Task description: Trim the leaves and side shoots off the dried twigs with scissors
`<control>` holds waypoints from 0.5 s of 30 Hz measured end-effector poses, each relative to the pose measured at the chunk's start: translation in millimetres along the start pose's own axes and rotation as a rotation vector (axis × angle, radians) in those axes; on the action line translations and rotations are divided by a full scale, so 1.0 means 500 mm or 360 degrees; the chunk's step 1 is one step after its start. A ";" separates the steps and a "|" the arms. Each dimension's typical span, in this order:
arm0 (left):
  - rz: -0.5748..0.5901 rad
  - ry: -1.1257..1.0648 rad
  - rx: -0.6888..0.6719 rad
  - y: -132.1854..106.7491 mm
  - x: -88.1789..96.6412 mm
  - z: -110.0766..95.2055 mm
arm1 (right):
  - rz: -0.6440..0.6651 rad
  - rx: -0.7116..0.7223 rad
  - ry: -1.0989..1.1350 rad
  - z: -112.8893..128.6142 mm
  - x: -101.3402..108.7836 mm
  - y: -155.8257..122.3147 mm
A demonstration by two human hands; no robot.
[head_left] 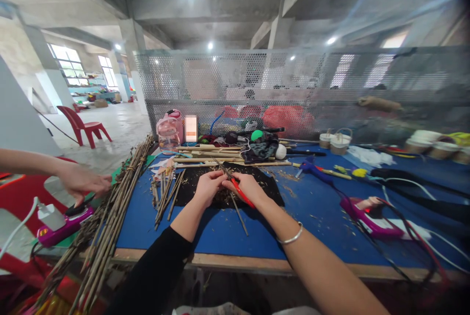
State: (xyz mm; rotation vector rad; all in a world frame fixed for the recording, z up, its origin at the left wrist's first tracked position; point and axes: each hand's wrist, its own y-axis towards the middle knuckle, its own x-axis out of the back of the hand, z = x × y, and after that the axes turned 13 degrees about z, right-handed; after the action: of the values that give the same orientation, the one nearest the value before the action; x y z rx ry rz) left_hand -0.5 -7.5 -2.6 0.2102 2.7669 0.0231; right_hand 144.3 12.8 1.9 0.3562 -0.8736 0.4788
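Observation:
My right hand (247, 188) is closed on red-handled scissors (243, 193), whose blades point up and away between my hands. My left hand (208, 187) is pinched on a thin twig (240, 216); the twig's lower end slants toward the table's front edge. The fingertips of both hands meet, so the exact spot where blades and twig touch is hidden. Beneath them lies a black cloth (271, 190) strewn with small bits of plant matter. Left of my left hand, several cut sticks (167, 200) lie in a loose pile.
A long bundle of twigs (113, 217) leans along the table's left edge. Another person's hand (82, 182) is over a purple power strip (66, 224) there. A second power strip (382, 222) with cables lies right. Bamboo poles (209, 153) and a pink bottle (169, 131) are at the back.

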 end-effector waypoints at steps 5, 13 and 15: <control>-0.0079 -0.0013 0.0115 -0.003 0.000 -0.007 | -0.0020 -0.0075 -0.0105 0.009 0.007 -0.003; -0.0050 -0.0104 0.0088 0.004 0.005 -0.003 | -0.0055 -0.0111 -0.0172 0.013 0.004 -0.007; -0.0074 -0.0145 0.0084 0.005 0.005 -0.003 | -0.0078 -0.0106 -0.0192 0.010 0.001 -0.005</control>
State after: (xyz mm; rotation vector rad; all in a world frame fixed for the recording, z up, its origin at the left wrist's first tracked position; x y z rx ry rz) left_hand -3.1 -4.6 -1.7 0.1568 2.6824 -0.0695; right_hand 142.7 8.6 4.9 0.3473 -0.9933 0.3846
